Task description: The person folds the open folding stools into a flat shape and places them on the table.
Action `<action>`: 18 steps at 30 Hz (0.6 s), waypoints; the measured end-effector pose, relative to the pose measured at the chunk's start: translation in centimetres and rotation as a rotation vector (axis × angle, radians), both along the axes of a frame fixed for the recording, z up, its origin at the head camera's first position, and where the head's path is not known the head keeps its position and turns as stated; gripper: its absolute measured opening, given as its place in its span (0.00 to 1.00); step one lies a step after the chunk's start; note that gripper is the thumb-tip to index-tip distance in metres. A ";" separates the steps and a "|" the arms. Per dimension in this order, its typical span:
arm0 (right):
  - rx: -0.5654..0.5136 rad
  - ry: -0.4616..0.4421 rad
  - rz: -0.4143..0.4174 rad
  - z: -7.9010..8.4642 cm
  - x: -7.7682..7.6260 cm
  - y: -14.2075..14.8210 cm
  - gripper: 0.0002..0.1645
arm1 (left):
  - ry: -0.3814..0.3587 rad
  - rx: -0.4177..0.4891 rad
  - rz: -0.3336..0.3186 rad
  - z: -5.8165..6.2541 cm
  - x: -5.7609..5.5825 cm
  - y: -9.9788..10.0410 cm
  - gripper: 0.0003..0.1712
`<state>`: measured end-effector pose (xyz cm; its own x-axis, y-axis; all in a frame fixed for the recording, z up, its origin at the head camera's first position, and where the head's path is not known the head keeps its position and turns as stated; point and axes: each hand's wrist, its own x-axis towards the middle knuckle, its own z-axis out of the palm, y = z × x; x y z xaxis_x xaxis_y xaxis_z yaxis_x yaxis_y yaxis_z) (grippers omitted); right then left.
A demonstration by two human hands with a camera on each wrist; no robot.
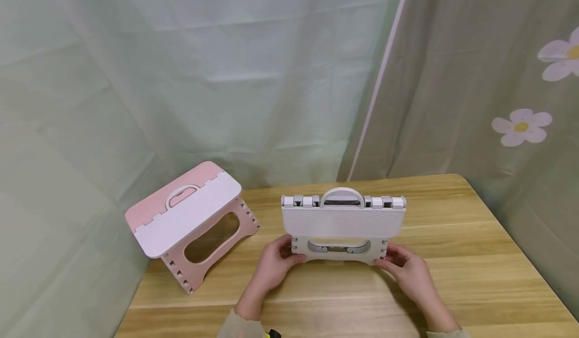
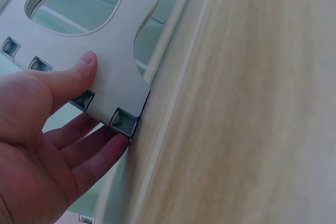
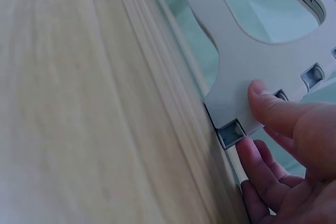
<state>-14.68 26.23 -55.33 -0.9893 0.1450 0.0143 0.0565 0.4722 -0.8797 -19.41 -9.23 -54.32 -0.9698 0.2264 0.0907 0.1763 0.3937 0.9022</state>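
Note:
A white and grey folding step stool point(image 1: 344, 223) stands on the table, its seat folded at the hinge line, with the arched handle uppermost and one seat half hanging down in front. My left hand point(image 1: 273, 263) pinches the lower left end of its leg panel. In the left wrist view the thumb lies on the panel's face point(image 2: 113, 66), the other fingers behind the notched edge. At the lower right end, my right hand point(image 1: 409, 272) pinches the panel likewise. Its thumb presses the face point(image 3: 236, 72) in the right wrist view, fingers curled behind.
A pink and white folding stool point(image 1: 190, 209) stands unfolded at the table's left. Pale green curtains point(image 1: 271, 86) hang behind the wooden table point(image 1: 475, 257); a grey-green one with flowers is at the right. A small black and yellow object point(image 1: 273, 334) shows by the left sleeve.

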 end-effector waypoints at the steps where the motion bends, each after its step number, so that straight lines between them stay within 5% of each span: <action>1: 0.000 0.006 0.005 0.0 0.1 -0.1 0.28 | 0.005 -0.010 -0.004 0.0 0.1 0.0 0.21; 18: 0.041 0.135 0.145 0.4 0.0 1.0 0.16 | 0.046 -0.029 -0.016 0.5 0.9 0.9 0.15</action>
<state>-14.63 27.18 -54.91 -0.9885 -0.0020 0.1511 -0.1316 0.5025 -0.8545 -18.53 -8.36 -53.86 -0.9611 0.2446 0.1284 0.2236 0.4161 0.8814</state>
